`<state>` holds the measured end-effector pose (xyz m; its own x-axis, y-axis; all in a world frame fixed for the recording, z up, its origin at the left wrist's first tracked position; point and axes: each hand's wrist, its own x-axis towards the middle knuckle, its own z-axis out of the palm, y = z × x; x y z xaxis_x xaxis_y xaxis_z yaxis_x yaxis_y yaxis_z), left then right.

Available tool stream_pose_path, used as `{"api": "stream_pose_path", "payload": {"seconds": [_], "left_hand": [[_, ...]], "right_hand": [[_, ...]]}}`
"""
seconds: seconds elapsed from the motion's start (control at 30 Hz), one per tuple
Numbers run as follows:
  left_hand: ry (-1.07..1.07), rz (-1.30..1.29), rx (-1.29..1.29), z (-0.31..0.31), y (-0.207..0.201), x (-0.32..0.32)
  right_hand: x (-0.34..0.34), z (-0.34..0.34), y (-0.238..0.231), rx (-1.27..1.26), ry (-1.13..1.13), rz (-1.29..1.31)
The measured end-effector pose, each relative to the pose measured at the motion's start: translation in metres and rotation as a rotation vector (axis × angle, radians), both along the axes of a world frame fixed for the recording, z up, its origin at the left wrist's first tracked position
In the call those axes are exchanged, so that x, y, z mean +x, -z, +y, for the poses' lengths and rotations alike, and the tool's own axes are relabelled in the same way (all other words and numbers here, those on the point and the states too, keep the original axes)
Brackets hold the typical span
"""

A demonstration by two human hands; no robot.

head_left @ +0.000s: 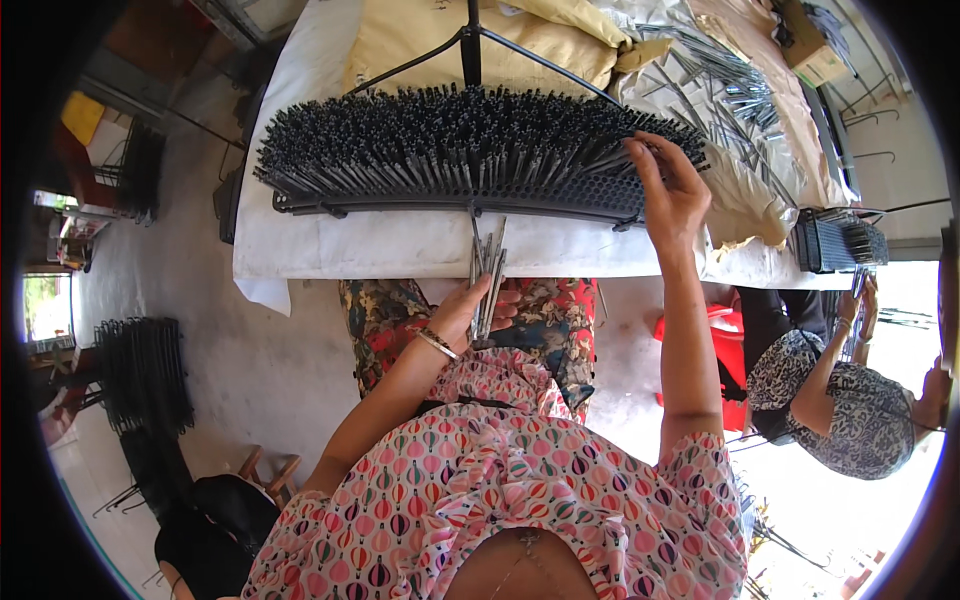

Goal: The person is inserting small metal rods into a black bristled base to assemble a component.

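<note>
A long black perforated rack (400,199) lies across the table before me. Its holes hold a dense mass of thin dark rods (440,130), most of them upright. Below the rack's middle, my left hand (468,312) is closed around a loose bundle of thin grey rods (488,285), their tips pointing toward the rack. At the right end, my right hand (675,190) reaches over the rack's holes. Its thumb and fingertips are pinched at the top of a thin rod among the others there. The rod's lower end is hard to make out.
White sheeting (400,250) covers the table. Brown wrapping paper (400,45) and more loose rods (745,100) lie behind the rack. At right, a co-worker (840,390) handles rods by a smaller rack (840,240). Black racks (145,375) stand at left, near another person (215,535).
</note>
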<state>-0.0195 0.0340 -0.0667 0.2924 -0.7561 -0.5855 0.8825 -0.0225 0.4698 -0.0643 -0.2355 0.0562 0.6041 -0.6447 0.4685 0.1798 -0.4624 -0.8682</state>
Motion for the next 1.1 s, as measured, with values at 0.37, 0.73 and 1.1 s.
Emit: {"api": "stream_pose_path", "payload": {"seconds": [0.37, 0.73, 1.1], "left_hand": [[0.038, -0.186, 0.108, 0.022, -0.004, -0.015], [0.073, -0.081, 0.051, 0.01, 0.003, -0.011], [0.033, -0.115, -0.039, 0.013, 0.0, -0.011]], "right_hand": [[0.015, 0.005, -0.005, -0.188, -0.003, 0.075], [0.024, 0.01, 0.001, -0.737, 0.057, 0.059], [-0.007, 0.046, -0.002, -0.539, 0.027, -0.011]]}}
